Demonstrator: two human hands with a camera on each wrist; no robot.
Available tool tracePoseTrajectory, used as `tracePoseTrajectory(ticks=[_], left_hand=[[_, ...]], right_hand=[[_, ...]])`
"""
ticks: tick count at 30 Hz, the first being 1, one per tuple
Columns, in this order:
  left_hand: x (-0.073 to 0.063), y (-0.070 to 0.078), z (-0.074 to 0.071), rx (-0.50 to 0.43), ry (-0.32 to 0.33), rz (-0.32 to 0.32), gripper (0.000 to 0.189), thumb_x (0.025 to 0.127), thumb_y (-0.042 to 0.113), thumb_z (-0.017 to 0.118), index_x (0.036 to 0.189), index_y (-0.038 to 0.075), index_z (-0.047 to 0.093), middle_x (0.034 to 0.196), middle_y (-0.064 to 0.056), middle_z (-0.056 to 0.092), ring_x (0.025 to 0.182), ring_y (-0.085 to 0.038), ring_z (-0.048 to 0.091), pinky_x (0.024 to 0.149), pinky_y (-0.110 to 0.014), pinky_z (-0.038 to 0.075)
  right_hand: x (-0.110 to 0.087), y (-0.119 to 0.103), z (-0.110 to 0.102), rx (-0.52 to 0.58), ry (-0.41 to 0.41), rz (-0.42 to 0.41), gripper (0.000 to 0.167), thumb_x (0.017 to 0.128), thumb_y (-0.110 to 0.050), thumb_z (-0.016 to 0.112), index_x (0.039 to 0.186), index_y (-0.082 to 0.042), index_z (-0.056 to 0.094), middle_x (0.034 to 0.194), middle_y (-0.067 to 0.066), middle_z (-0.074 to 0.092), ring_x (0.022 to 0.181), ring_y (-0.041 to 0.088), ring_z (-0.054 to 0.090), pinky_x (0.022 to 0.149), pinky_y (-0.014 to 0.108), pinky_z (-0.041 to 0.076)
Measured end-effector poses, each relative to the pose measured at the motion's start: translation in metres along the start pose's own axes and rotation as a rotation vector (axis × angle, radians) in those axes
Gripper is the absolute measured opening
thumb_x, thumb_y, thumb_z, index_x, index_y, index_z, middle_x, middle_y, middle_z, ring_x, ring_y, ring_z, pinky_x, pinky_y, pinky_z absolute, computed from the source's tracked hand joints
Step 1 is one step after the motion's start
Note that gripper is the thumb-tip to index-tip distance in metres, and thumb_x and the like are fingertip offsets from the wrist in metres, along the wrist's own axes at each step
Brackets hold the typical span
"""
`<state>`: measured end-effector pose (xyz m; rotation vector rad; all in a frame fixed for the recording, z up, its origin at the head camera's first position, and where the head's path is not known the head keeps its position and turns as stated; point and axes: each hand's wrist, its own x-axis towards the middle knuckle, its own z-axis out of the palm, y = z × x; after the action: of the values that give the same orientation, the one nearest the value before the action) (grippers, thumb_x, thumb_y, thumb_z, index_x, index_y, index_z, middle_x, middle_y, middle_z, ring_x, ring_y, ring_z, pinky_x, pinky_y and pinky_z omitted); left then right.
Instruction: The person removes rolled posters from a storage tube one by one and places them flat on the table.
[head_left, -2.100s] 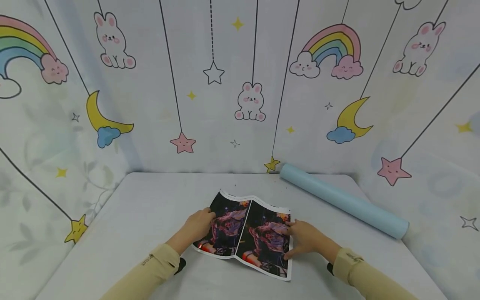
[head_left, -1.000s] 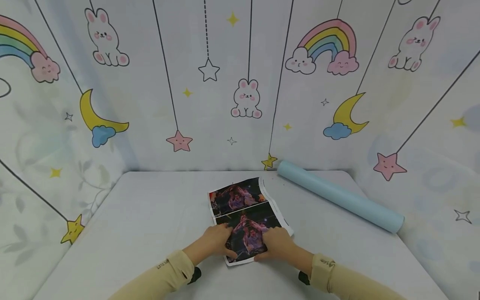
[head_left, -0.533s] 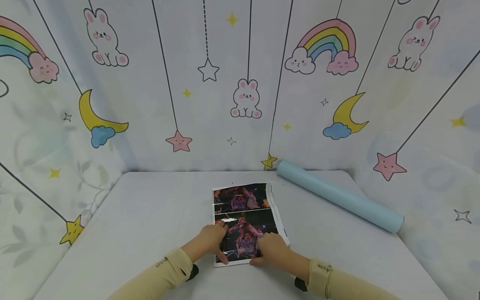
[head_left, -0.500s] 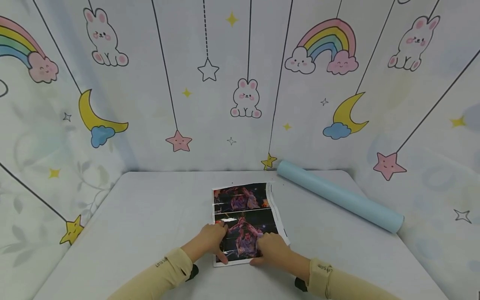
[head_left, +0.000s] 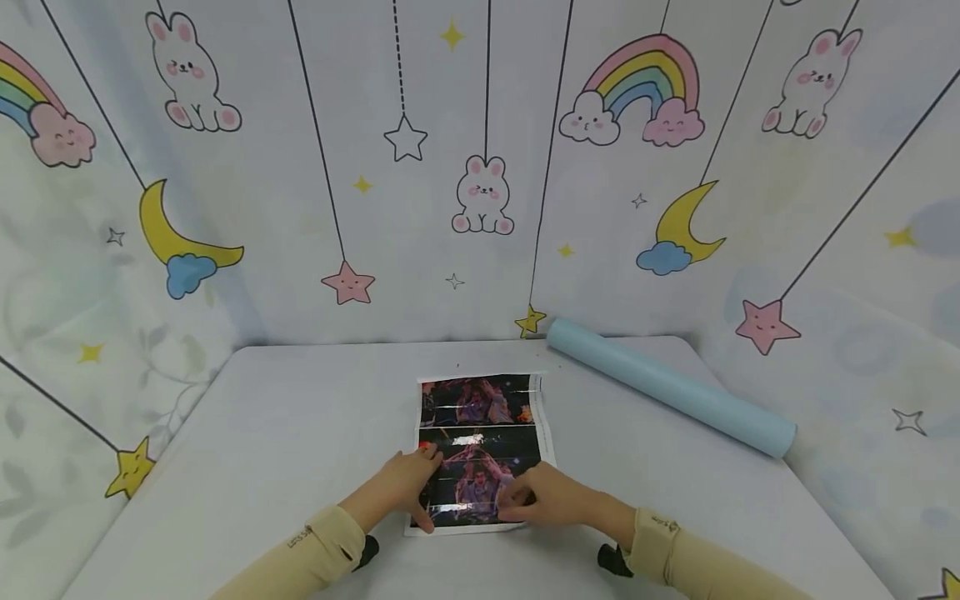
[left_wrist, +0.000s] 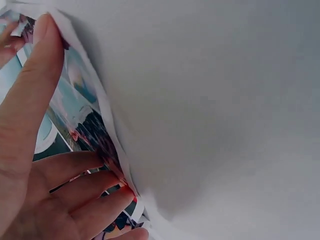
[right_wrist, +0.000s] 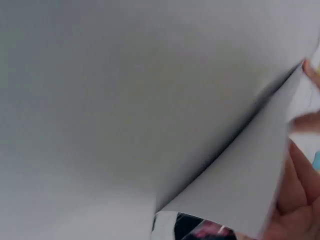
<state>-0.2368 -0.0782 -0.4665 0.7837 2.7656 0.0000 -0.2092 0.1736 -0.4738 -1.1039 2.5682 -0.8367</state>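
A glossy printed photo sheet (head_left: 474, 462) with a white border lies on the white table, showing two dark pictures one above the other. My left hand (head_left: 405, 483) rests on its left edge, thumb near the lower left corner and fingers spread. In the left wrist view the thumb and fingers of that hand (left_wrist: 30, 145) lie over the printed side (left_wrist: 92, 125). Curled at the lower right corner, my right hand (head_left: 555, 497) pinches the sheet. The right wrist view shows that edge lifted, its plain white underside (right_wrist: 240, 172) bent up beside the hand (right_wrist: 300, 192).
A long pale blue roll (head_left: 667, 387) lies slantwise at the back right of the table (head_left: 315, 417). Behind the table hangs a white cloth backdrop (head_left: 420, 217) printed with rabbits, stars, moons and rainbows.
The sheet has turned about a quarter turn and now lies straighter and flatter. My right hand has curled at the lower right corner and lifted it; the left has stayed on the left edge.
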Motion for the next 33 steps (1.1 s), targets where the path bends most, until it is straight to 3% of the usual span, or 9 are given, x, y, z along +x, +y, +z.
tracePoseTrajectory(ticks=[3, 6, 9, 16, 22, 27, 33], left_hand=[[-0.003, -0.004, 0.004, -0.033, 0.008, 0.012, 0.104, 0.05, 0.047, 0.085, 0.134, 0.001, 0.044, 0.14, -0.017, 0.039, 0.125, -0.031, 0.04, 0.096, -0.052, 0.035], [-0.002, -0.004, 0.004, -0.044, 0.025, 0.029, 0.103, 0.051, 0.046, 0.085, 0.133, 0.0, 0.044, 0.14, -0.018, 0.038, 0.126, -0.031, 0.039, 0.095, -0.052, 0.036], [-0.002, -0.004, 0.004, -0.046, 0.035, 0.036, 0.102, 0.051, 0.045, 0.085, 0.133, -0.001, 0.045, 0.14, -0.018, 0.038, 0.126, -0.032, 0.039, 0.095, -0.052, 0.036], [-0.006, -0.002, 0.004, -0.044, 0.023, 0.045, 0.102, 0.052, 0.046, 0.085, 0.133, -0.001, 0.044, 0.139, -0.018, 0.038, 0.126, -0.032, 0.039, 0.095, -0.052, 0.035], [-0.008, -0.003, 0.009, -0.028, 0.039, 0.048, 0.104, 0.05, 0.048, 0.085, 0.133, -0.001, 0.045, 0.138, -0.018, 0.041, 0.124, -0.032, 0.041, 0.094, -0.051, 0.037], [-0.009, -0.004, 0.011, -0.034, 0.046, 0.06, 0.103, 0.051, 0.047, 0.084, 0.133, -0.001, 0.044, 0.138, -0.018, 0.04, 0.125, -0.033, 0.04, 0.094, -0.051, 0.037], [-0.012, -0.002, 0.008, -0.063, 0.037, 0.069, 0.102, 0.052, 0.046, 0.084, 0.133, -0.002, 0.044, 0.139, -0.019, 0.039, 0.125, -0.033, 0.039, 0.094, -0.052, 0.037]], right_hand=[[0.003, 0.015, -0.009, 0.097, -0.013, 0.023, 0.032, 0.088, -0.027, 0.061, 0.108, -0.001, 0.066, 0.089, -0.003, 0.069, 0.075, -0.001, 0.06, 0.064, 0.019, 0.048], [0.006, 0.03, -0.019, 0.069, 0.017, 0.088, 0.037, 0.088, -0.03, 0.061, 0.111, -0.002, 0.064, 0.093, -0.002, 0.067, 0.081, 0.004, 0.06, 0.068, 0.023, 0.049], [0.012, 0.044, -0.029, 0.038, 0.059, 0.14, 0.038, 0.088, -0.032, 0.06, 0.11, -0.001, 0.063, 0.089, -0.002, 0.065, 0.079, 0.007, 0.059, 0.067, 0.024, 0.048], [0.028, 0.068, -0.051, 0.102, 0.077, 0.28, 0.038, 0.089, -0.028, 0.059, 0.107, 0.005, 0.057, 0.082, 0.005, 0.06, 0.061, 0.015, 0.06, 0.056, 0.027, 0.047], [0.046, 0.083, -0.053, -0.02, 0.088, 0.358, 0.036, 0.088, -0.031, 0.06, 0.102, 0.002, 0.058, 0.077, 0.003, 0.059, 0.063, 0.011, 0.052, 0.056, 0.026, 0.044], [0.06, 0.091, -0.055, -0.11, 0.125, 0.409, 0.04, 0.084, -0.029, 0.066, 0.1, 0.005, 0.056, 0.075, 0.005, 0.057, 0.064, 0.014, 0.05, 0.058, 0.028, 0.043], [0.07, 0.097, -0.06, -0.255, 0.145, 0.45, 0.055, 0.076, -0.036, 0.074, 0.106, 0.007, 0.058, 0.098, 0.017, 0.057, 0.091, 0.03, 0.054, 0.081, 0.04, 0.045]])
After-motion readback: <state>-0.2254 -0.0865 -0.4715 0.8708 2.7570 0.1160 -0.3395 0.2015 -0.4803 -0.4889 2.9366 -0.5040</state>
